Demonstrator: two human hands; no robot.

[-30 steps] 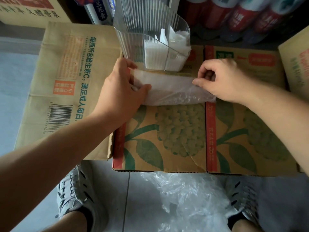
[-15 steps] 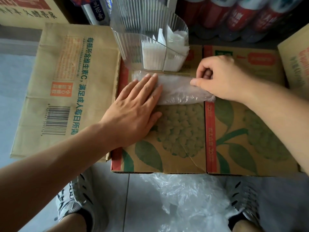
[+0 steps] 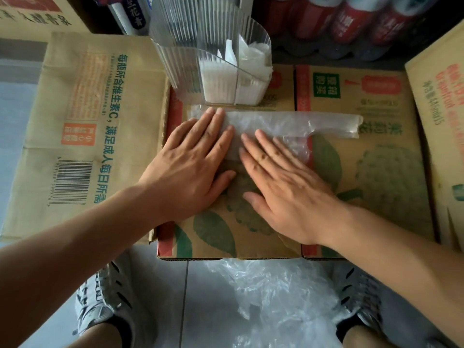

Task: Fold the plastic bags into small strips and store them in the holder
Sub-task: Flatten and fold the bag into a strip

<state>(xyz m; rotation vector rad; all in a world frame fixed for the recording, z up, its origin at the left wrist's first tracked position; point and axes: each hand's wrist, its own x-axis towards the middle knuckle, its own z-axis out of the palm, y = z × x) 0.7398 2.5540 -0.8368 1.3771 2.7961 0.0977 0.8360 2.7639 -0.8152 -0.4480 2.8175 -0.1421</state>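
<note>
A clear plastic bag [image 3: 296, 125] lies folded into a long flat strip across the top of a printed cardboard box [image 3: 376, 177]. My left hand [image 3: 193, 167] lies flat with straight fingers on the strip's left part. My right hand [image 3: 278, 179] lies flat beside it, fingertips pressing the strip's middle. The strip's right end sticks out free toward the right. Just behind the strip stands a clear ribbed plastic holder [image 3: 200, 54] with a divider; folded white bags [image 3: 246, 69] fill its right side.
A flattened tan carton [image 3: 82, 116] lies to the left, another box [image 3: 442, 116] to the right. Red-labelled bottles [image 3: 351, 23] stand at the back. A heap of crumpled clear bags [image 3: 283, 300] lies on the tiled floor between my two shoes.
My right hand let go of its pinch on the strip's right end and came down flat beside the left hand. The strip now lies stretched out longer to the right.
</note>
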